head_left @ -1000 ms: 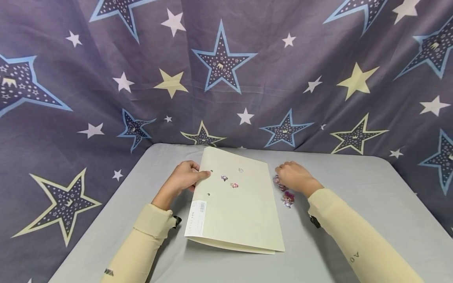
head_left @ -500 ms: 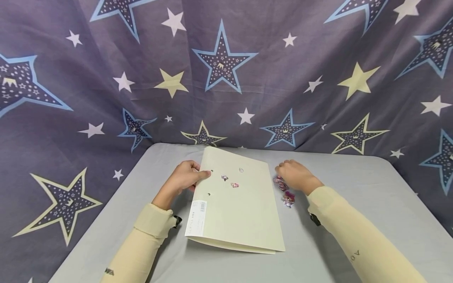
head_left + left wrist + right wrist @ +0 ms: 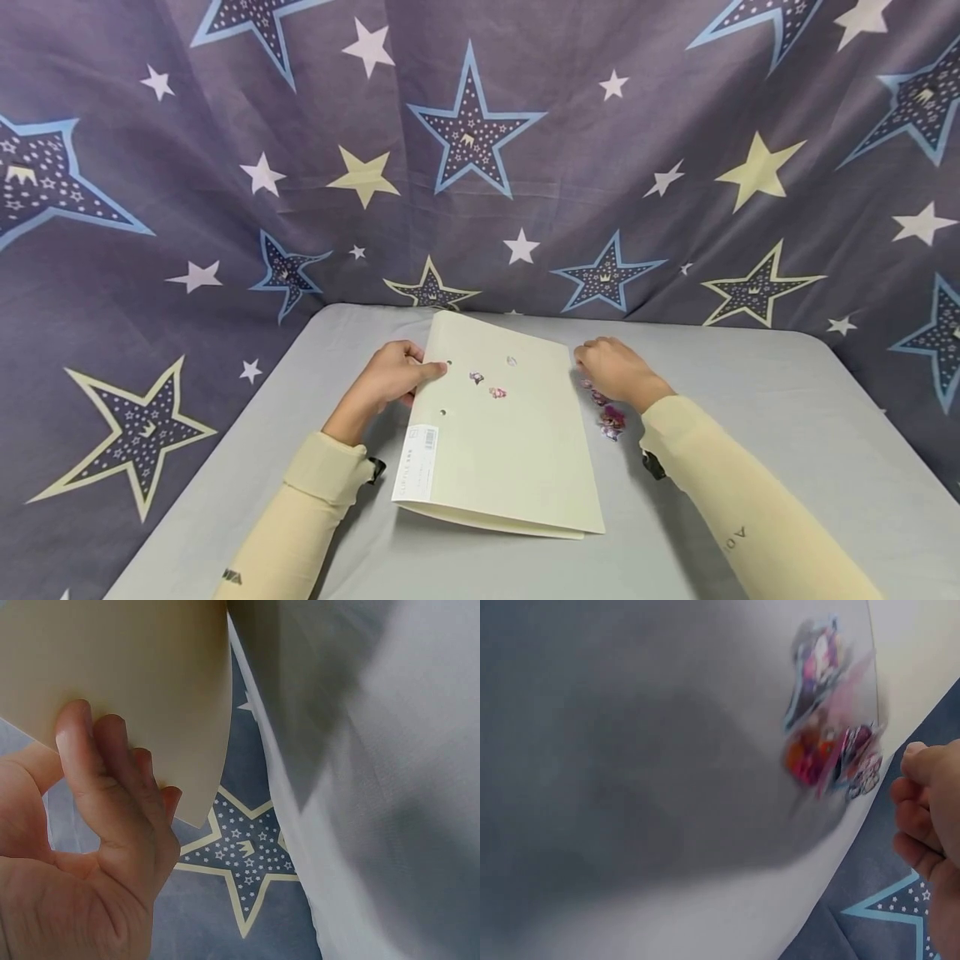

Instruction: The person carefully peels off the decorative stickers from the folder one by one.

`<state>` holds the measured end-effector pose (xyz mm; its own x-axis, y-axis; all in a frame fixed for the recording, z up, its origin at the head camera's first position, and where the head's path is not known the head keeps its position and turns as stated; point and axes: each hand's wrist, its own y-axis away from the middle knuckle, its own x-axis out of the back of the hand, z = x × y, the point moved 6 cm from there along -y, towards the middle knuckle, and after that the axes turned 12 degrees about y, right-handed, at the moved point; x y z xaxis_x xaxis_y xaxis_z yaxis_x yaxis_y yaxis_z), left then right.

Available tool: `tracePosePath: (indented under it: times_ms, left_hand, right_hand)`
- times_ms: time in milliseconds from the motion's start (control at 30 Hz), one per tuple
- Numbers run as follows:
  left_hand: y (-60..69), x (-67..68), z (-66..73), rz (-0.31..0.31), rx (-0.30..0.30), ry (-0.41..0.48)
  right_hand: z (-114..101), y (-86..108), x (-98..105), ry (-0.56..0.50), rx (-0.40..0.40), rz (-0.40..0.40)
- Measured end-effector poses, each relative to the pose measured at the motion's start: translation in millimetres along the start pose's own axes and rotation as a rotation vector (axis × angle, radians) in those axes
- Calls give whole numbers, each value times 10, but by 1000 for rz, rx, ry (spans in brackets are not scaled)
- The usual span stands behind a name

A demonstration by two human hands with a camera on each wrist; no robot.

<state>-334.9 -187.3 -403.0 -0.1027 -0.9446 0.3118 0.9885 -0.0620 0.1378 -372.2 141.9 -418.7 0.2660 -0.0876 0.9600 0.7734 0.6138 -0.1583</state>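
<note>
A cream file folder (image 3: 517,450) lies aslant on the table, its lower edges slightly apart. My left hand (image 3: 393,375) grips its left edge, thumb on the cover and fingers behind; in the left wrist view those fingers (image 3: 112,787) press the folder's underside. Three small stickers show on the cover: a dark one (image 3: 476,377), a pink one (image 3: 498,392) and a pale one (image 3: 512,361). My right hand (image 3: 618,369), fingers curled together, is above loose stickers (image 3: 611,422) by the folder's right edge. Whether anything is between its fingertips is hidden.
A grey cloth covers the table (image 3: 720,467). Behind and to the left hangs a dark star-patterned curtain (image 3: 480,225). The folder has a white barcode label (image 3: 415,463) at lower left and two holes near its left edge.
My right hand has shifted a little left, from over the sticker pile toward the folder's right edge. The left hand and the folder hold still.
</note>
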Motion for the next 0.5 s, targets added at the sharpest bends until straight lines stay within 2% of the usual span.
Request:
tracePosePath:
  times_ms: [500]
  left_hand:
    - [4,6,-14,7,4,0]
  right_hand:
    - [-251,-150,76,-40,-1,71]
